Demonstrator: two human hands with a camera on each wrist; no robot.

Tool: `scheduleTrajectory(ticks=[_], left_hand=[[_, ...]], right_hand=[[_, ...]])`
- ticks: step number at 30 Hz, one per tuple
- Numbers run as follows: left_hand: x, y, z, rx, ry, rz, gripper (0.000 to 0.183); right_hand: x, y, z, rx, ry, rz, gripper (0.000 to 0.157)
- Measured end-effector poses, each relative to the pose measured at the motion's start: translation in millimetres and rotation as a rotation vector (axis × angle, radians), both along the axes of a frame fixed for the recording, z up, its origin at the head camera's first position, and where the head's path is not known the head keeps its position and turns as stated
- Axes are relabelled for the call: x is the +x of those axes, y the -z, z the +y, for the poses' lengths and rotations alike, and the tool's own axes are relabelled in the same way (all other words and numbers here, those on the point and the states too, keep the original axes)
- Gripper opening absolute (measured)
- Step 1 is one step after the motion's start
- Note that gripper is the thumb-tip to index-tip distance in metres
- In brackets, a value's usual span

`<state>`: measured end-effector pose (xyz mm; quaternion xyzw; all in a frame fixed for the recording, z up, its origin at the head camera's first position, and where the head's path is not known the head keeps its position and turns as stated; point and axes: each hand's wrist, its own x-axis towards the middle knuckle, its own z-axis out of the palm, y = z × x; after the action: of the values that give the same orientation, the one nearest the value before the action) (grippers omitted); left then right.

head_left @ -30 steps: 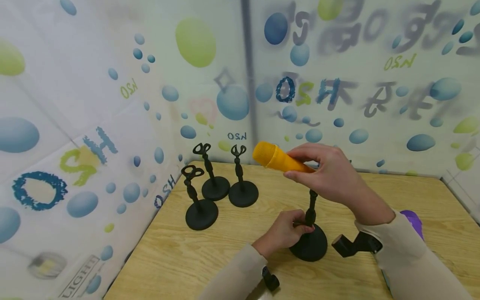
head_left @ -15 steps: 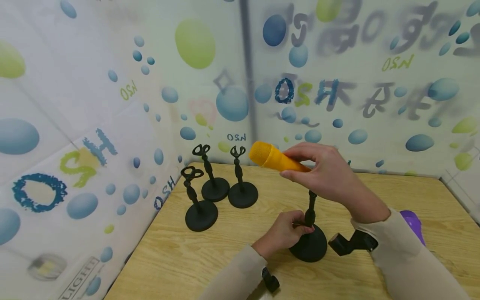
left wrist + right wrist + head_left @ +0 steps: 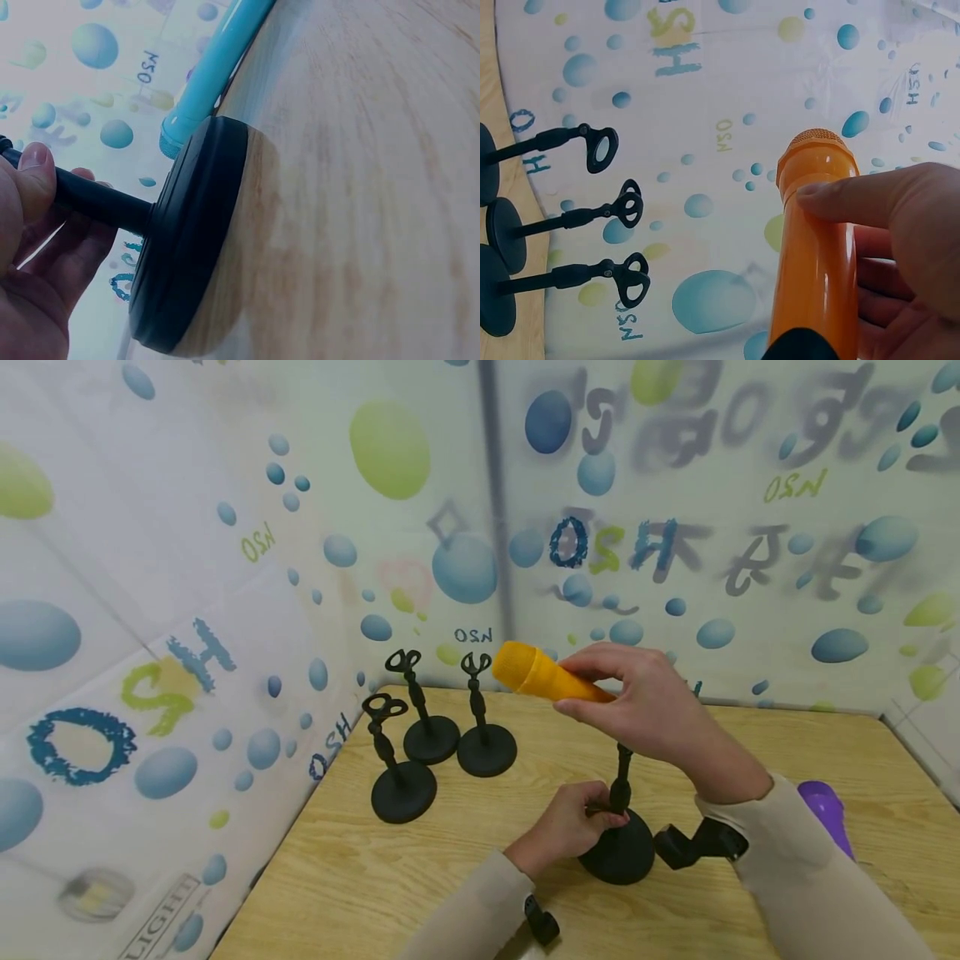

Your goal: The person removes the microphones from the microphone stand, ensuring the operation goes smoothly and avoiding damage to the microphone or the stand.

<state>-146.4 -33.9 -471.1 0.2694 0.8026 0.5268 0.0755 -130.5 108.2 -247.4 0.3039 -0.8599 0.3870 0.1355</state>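
My right hand [image 3: 637, 702] holds an orange microphone [image 3: 551, 675] tilted, its mesh head toward the upper left, above a black microphone stand [image 3: 618, 852]. In the right wrist view, the thumb lies along the microphone [image 3: 817, 262] just below its head, and a black rounded shape [image 3: 804, 346] overlaps its lower end. The top of the stand is hidden behind the right hand in the head view. Low on the stem, my left hand [image 3: 573, 818] grips the stand between thumb and fingers. The round base [image 3: 195, 240] rests on the table in the left wrist view.
Three more black microphone stands, a front one [image 3: 403, 791], a back one [image 3: 431, 739] and a right one [image 3: 486, 750], stand at the table's left. A purple microphone [image 3: 825, 814] lies at the right, partly behind the sleeve. A turquoise microphone [image 3: 217, 67] lies beyond the base.
My right hand has shifted slightly left with the orange microphone. The left hand and the stand have stayed in place.
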Motion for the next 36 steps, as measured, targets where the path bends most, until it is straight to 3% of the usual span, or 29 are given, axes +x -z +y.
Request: scheduleTrajectory(ticks=[36], left_hand=[[-0.1,0.3,-1,0.012,0.016,0.028,0.006]], right_hand=[[-6.3,-8.6,-16,0.001,-0.016,0.033,0.034]])
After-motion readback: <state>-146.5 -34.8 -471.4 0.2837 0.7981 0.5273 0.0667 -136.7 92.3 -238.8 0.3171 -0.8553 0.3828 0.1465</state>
